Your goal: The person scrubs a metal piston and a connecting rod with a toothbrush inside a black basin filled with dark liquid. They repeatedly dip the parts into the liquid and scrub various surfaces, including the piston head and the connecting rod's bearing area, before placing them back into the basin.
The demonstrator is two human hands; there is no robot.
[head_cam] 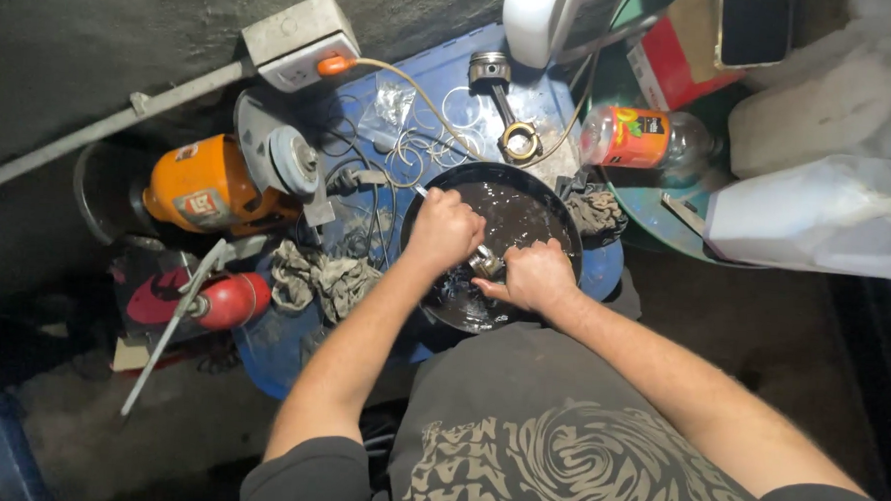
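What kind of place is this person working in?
Most likely a small engine-repair workshop. A piston with its connecting rod lies on the blue drum top, an orange power tool sits beside it, and both hands work on a small metal part over a black pan of dark liquid.

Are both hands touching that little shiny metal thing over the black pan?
Touching. The head view shows the left hand and right hand both closed around the small metal part above the black pan, with no gap visible.
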